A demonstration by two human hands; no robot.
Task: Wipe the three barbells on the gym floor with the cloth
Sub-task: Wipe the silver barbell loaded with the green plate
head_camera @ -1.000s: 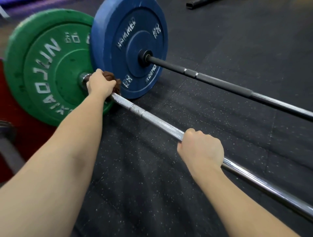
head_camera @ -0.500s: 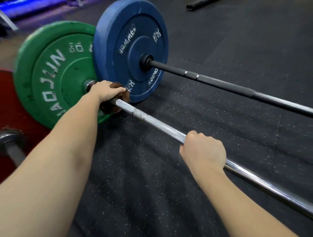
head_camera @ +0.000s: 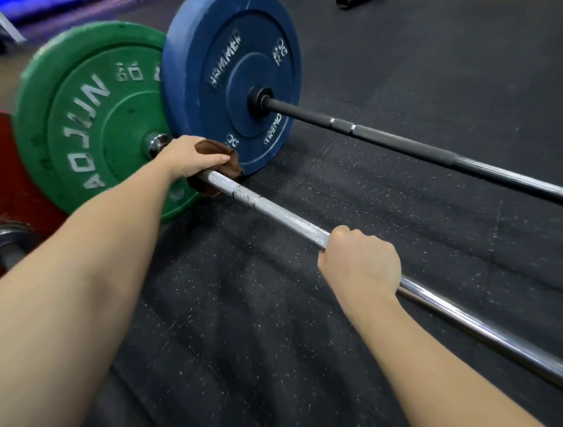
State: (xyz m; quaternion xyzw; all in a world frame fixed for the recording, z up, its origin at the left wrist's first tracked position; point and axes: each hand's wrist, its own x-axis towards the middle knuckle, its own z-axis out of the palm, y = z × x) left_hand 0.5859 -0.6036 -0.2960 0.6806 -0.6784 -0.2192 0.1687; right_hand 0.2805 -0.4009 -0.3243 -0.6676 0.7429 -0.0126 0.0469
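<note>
A silver barbell bar (head_camera: 283, 218) with a green plate (head_camera: 88, 122) lies diagonally across the black floor. My left hand (head_camera: 189, 158) wraps a brown cloth (head_camera: 219, 170) around this bar, close to the green plate's collar. Further down the same bar my right hand (head_camera: 359, 262) grips it in a fist. Behind it lies a second barbell, a black bar (head_camera: 396, 143) with a blue plate (head_camera: 234, 82). At the left edge a red plate (head_camera: 12, 189) and a sleeve end (head_camera: 12, 243) of a third barbell show in part.
The speckled black rubber floor (head_camera: 274, 320) stretches in front of the bars. A dark object (head_camera: 350, 3) lies at the top edge. The blue plate stands right beside the cloth.
My left hand with the cloth has slid a little along the silver bar away from the collar, and its grip has turned over the bar. My right hand keeps its hold.
</note>
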